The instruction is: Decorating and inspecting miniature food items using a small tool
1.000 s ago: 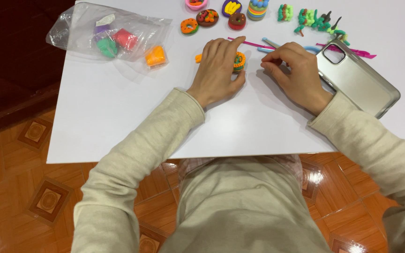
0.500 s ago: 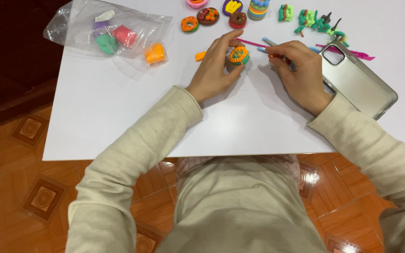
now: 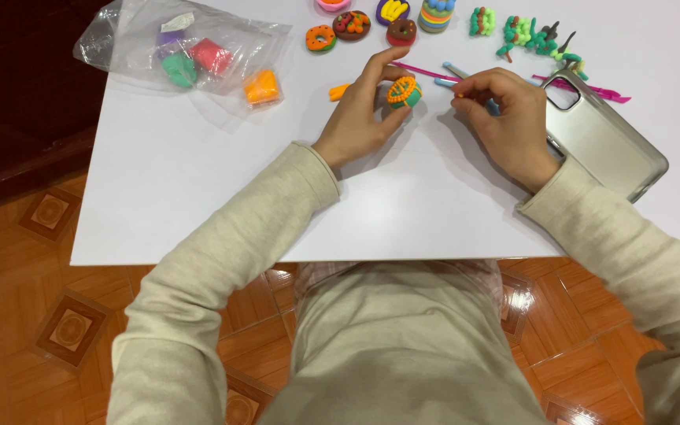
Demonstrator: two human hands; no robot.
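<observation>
Head view: a white table (image 3: 159, 197) carries a plastic bag (image 3: 186, 51) of clay lumps at 10 o'clock, a row of clay models (image 3: 352, 25) at 12, and a phone (image 3: 604, 142) just beside the right wrist at 2. The left hand (image 3: 360, 118) pinches an orange-green clay piece (image 3: 404, 92) between its fingertips. At 3 o'clock of that piece, near but apart, the right hand (image 3: 505, 118) grips a thin blue tool (image 3: 444, 82).

Bright, even light from overhead; the white surface (image 3: 198, 197) is sharp. Hands cast soft shadows on it. The glossy floor tiles (image 3: 33, 315) show glare, slightly soft at the edges.
</observation>
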